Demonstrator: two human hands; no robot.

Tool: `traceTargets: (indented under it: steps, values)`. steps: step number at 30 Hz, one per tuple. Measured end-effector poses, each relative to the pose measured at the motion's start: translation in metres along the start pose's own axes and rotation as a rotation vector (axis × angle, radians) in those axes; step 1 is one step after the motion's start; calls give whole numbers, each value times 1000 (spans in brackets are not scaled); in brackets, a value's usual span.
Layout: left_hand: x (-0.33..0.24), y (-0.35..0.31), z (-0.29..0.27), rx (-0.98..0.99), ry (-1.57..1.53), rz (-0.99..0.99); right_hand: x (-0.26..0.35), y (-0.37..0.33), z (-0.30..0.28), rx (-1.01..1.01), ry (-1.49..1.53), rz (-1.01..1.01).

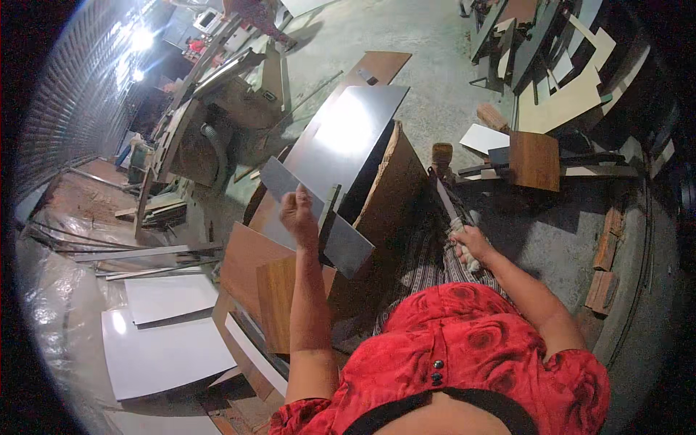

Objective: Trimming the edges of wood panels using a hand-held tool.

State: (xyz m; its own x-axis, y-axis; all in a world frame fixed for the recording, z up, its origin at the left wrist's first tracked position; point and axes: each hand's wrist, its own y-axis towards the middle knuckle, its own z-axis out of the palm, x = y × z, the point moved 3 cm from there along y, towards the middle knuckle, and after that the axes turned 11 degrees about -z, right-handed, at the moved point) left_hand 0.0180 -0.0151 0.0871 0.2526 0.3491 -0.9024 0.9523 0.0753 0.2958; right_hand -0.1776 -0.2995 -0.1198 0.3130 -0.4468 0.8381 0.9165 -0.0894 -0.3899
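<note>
My left hand (299,212) is closed above a narrow grey panel strip (351,248), thumb uppermost. Whatever its fingers hold, if anything, is hidden. Just to its right a short dark strip (330,210) lies across the grey one. Both rest slantwise at the near end of a long glossy silver panel (362,109). Near my right knee, my right hand (475,248) is wrapped round the pale, cloth-bound handle of a long knife (444,192). Its narrow blade points away from me, apart from the panels.
A raw-edged brown board (391,174) stands under the silver panel. White panels (163,355) lie at the left, with brown boards (275,304) leaning nearer me. To the right are a wood-grain piece (535,161), bricks (603,268) and piled offcuts (565,109). Another person (261,18) is far off.
</note>
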Motion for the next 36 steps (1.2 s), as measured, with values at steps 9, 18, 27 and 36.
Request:
traceTargets:
  steps: [9, 18, 27, 36]
  values:
    - [70, 8, 38, 40, 1123, -230, -2, -3, -5, -46, 11, -52]
    - [83, 4, 38, 134, 1025, -75, 5, -6, 0, -73, -13, -68]
    - [74, -6, 46, 2, 1087, -103, 82, -3, 58, -28, -943, -685]
    - [73, -5, 47, 56, 1120, -90, 98, 37, 149, 323, -1328, -939]
